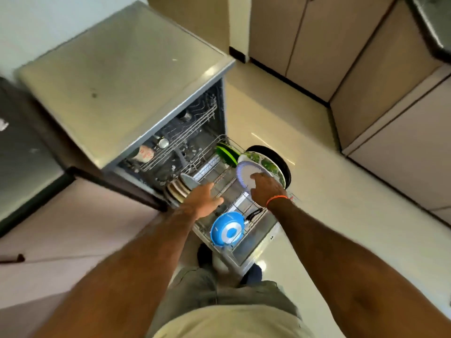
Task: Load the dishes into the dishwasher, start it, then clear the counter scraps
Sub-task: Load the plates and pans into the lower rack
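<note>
Loading is well under way, I'd judge: the pulled-out lower rack (220,184) already carries green plates (227,153) at the far end, a leaf-patterned plate (267,163) with a dark pan (286,168) behind it, cream plates (177,189) on the near-left side and a blue pan (227,231) at the front. The right hand (264,189) grips a white plate with a blue rim (246,175), setting it among the right-side plates; the left hand (203,198) hovers over the rack, fingers loose, holding nothing. The upper rack (170,142) holds a cup (145,153) and a small steel piece; the dishwasher (127,76) door hangs open, so starting it and clearing scraps remain.

Plates (179,189), blue pan (228,231) in rack (220,178)
</note>
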A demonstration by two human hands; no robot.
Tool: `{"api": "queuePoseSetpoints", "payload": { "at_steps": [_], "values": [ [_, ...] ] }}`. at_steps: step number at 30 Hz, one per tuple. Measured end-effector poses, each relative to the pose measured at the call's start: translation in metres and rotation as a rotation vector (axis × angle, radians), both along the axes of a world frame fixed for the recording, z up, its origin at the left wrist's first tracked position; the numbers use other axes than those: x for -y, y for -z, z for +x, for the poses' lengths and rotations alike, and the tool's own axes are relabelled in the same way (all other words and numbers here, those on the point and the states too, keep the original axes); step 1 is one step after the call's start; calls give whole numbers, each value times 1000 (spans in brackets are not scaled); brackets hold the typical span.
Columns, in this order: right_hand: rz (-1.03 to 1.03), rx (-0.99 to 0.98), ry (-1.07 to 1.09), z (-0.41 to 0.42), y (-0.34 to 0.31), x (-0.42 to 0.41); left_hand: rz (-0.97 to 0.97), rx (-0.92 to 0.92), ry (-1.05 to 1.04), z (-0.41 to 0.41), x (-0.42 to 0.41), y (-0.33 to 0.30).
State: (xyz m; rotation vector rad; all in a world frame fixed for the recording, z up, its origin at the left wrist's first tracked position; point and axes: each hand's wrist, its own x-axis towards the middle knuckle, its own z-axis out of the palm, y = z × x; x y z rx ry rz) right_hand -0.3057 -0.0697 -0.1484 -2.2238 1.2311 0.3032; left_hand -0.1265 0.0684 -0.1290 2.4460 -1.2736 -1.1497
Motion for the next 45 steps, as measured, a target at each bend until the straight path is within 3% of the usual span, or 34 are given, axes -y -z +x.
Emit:
{"api": "queuePoseSetpoints", "payload": {
  "at_steps": [11,20,30,36,45],
  "values": [
    [-100,-29,-358,3,-36,-57,-67,124,-324,-23,-121,-29],
    [-159,-8,-504,-29,-48,-79,-75,123,-430,-90,-173,-26],
    [-224,-11,-787,-77,-42,-16,-77,177,-653,-181,-137,-25],
    [-240,-92,-923,-119,-22,39,-44,108,-743,-244,-96,-7],
    [-149,-174,-943,-148,29,69,23,-3,-748,-274,-69,49]
  ]
}}
